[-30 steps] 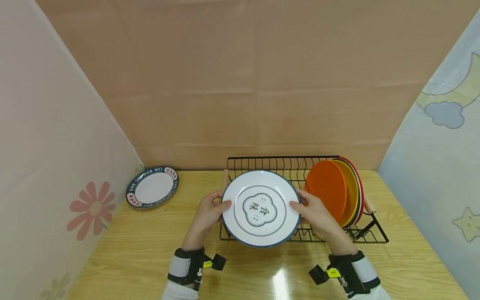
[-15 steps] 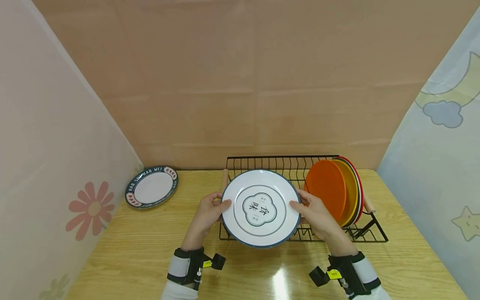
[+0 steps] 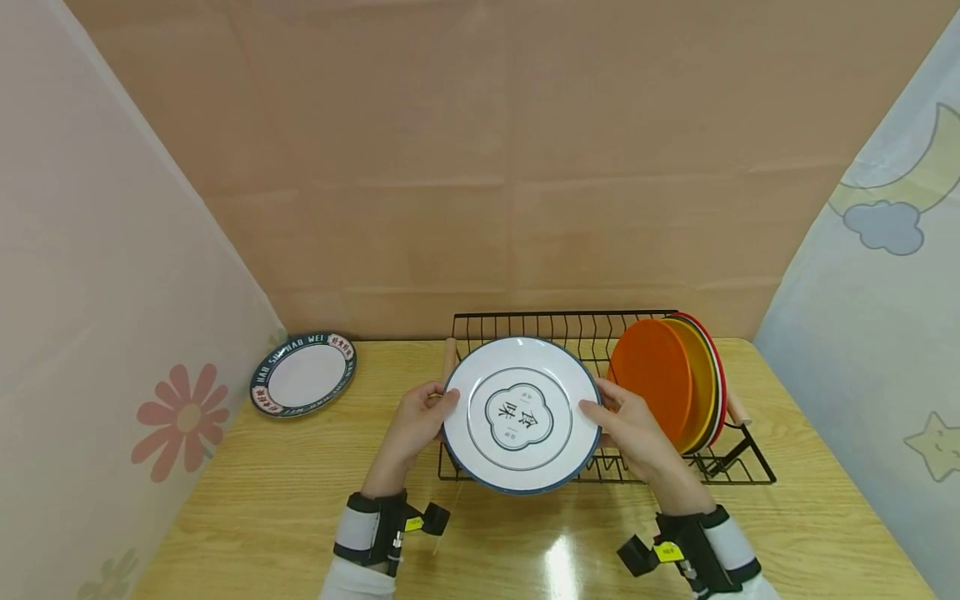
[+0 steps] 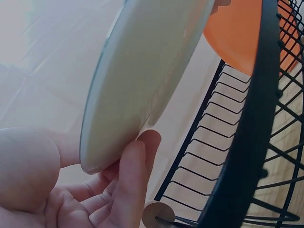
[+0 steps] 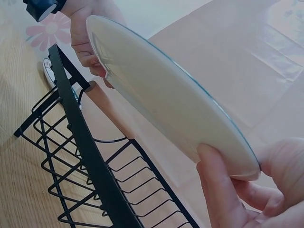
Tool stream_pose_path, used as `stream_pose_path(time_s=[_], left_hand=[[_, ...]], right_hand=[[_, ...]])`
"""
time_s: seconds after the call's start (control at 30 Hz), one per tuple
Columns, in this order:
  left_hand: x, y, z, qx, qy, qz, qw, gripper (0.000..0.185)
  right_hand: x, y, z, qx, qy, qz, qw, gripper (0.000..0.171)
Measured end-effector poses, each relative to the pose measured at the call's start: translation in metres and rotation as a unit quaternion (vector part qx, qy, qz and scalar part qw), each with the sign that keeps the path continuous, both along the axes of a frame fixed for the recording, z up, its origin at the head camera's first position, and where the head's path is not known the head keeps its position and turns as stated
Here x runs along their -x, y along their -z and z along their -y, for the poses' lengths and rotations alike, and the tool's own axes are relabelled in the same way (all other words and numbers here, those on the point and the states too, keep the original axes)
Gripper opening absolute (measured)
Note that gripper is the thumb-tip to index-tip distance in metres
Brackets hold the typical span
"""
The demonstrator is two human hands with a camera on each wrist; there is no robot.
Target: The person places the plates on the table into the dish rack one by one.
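Note:
Both hands hold a white plate (image 3: 521, 483) with a blue rim, its printed face toward the head camera. My left hand (image 3: 415, 423) pinches its left edge, thumb on the face and fingers behind. On the opposite edge my right hand (image 3: 633, 433) grips the same way. The wrist views show the plate's plain underside (image 4: 128, 95), tilted and raised above a black wire dish rack (image 3: 555, 317). In the left wrist view fingers (image 4: 130, 175) press the underside. At the rack's right end stand an orange plate (image 3: 651, 383), a yellow plate (image 3: 699, 375) and other plates behind them, on edge.
A white plate with a dark lettered rim (image 3: 303, 375) lies on the wooden table (image 3: 277, 500) at the left, by the side wall. The rack has wooden end bars (image 5: 111, 109). A tan backdrop (image 3: 480, 167) closes off the rear, and a patterned wall (image 3: 885, 350) stands right.
The held plate has tilted and shifted up very slightly, and my left thumb has moved a little on its edge. Everything else looks the same.

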State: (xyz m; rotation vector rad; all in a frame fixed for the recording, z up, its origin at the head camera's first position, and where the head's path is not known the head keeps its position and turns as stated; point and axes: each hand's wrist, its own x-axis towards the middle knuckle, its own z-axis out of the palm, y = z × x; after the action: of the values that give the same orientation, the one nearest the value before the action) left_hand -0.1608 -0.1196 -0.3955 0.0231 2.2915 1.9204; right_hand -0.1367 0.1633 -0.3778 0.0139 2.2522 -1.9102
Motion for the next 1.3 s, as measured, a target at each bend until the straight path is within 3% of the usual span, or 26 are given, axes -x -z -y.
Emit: stream_pose_path(time_s=[0.6,1.0,1.3], left_hand=[[0.005,-0.011,0.007,0.01,-0.004,0.0,0.9999,0.031],[0.015,-0.007,0.018,-0.022,-0.04,-0.007,0.9989,0.025],[0.022,0.0,0.023,0.009,-0.08,-0.015,0.9966,0.027]], right_hand=[[-0.003,-0.007,-0.003,0.027,0.002,-0.016,0.999,0.053],[-0.009,-0.011,-0.01,0.015,0.009,-0.02,1.0,0.054],[-0.011,-0.016,-0.013,-0.002,0.017,-0.027,0.999,0.055]])
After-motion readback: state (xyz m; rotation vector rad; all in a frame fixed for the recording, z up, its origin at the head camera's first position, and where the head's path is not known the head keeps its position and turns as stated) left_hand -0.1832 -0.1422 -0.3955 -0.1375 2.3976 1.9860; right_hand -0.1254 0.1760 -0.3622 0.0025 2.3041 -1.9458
